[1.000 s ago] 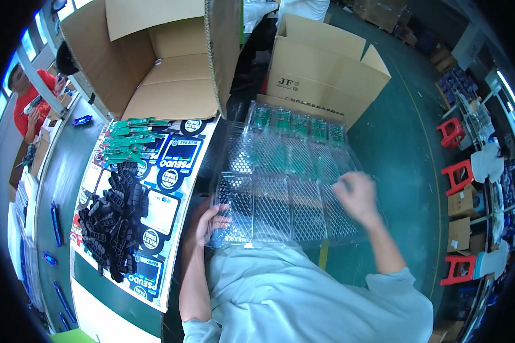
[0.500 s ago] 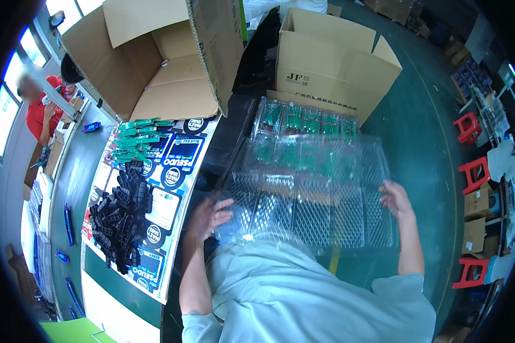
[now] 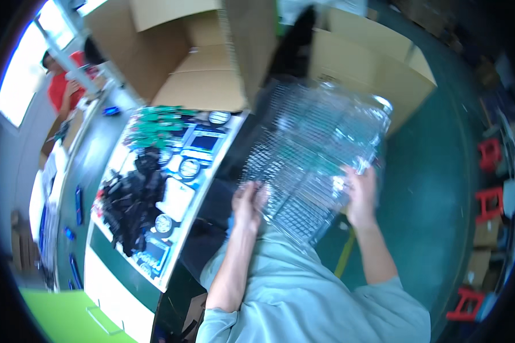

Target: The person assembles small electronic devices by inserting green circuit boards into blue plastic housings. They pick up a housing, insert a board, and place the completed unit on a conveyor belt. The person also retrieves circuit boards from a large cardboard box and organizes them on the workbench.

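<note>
A clear plastic compartment tray point(image 3: 303, 197) with a textured surface slants across the middle in front of me. My left hand point(image 3: 249, 206) is closed on its near left edge, and my right hand point(image 3: 360, 194) grips the right edge. Motion blurs the fingers a little. Faint green shows through the clear plastic, from pieces behind or beneath it. On the table to the left lie a heap of black plastic parts point(image 3: 129, 206) and, beyond it, a pile of green strips point(image 3: 154, 127).
An open cardboard box point(image 3: 203, 71) lies on its side at the table's far end. Another tall cardboard box point(image 3: 372, 63) stands behind the tray. Red stools point(image 3: 489, 206) line the right side. A person in red point(image 3: 63, 86) is at the far left.
The tray has turned from level to slanted and shifted, now covering the green pieces. My hands have come closer together and closed on its edges. The whole view has shifted a little.
</note>
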{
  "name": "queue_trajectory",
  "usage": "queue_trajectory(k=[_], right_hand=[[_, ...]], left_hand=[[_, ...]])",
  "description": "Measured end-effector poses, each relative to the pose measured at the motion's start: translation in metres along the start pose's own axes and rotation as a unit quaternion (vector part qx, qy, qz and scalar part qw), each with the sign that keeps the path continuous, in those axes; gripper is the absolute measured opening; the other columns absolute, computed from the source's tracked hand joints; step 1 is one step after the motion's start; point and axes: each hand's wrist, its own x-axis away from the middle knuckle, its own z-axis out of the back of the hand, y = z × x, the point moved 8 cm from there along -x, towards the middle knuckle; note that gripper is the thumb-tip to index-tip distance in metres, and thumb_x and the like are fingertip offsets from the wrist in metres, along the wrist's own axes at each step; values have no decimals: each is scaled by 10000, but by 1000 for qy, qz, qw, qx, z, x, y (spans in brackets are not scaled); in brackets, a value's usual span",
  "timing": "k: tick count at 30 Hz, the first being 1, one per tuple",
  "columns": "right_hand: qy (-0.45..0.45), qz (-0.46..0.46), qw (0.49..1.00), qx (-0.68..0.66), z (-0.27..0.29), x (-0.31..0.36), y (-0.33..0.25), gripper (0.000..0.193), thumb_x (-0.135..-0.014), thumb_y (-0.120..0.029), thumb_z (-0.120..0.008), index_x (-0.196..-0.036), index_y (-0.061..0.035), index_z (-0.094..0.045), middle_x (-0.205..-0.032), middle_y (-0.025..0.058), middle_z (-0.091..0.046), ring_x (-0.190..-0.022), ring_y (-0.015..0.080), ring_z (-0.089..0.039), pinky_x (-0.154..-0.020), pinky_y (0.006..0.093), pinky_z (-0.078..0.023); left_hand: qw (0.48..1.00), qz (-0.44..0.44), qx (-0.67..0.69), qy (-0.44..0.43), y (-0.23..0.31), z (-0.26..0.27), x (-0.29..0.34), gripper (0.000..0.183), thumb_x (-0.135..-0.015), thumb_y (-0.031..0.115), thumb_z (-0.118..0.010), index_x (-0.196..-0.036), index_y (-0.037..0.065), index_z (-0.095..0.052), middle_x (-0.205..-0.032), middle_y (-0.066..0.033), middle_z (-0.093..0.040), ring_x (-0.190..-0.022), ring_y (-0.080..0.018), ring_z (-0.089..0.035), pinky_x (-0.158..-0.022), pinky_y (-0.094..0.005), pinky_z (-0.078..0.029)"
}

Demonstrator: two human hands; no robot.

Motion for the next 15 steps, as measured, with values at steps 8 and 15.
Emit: queue_trajectory(k=[8, 15], right_hand=[[-198, -248, 948, -1, 75, -106, -66, 751, -1011, -570, -486, -1534, -53, -334, -1329, 170, -583, -1109, 242, -634, -885, 437, -546], [-265, -307, 890, 210, 68, -129, -59, 584, -969, -307, -630, -1435, -29, -415, -1067, 169, -653, -692, 287, -711, -549, 393, -624]], left_hand=[[991, 112, -50, -62, 11, 12, -13, 449, -978, 206, -681, -1325, -1, -485, -1153, -194, -662, -1022, -341, -706, -876, -439, -618], [980, 59, -114, -155, 17, 43, -61, 453, -977, 402, -667, -1220, 25, -600, -1119, -139, -687, -1004, -267, -712, -860, -383, -602]])
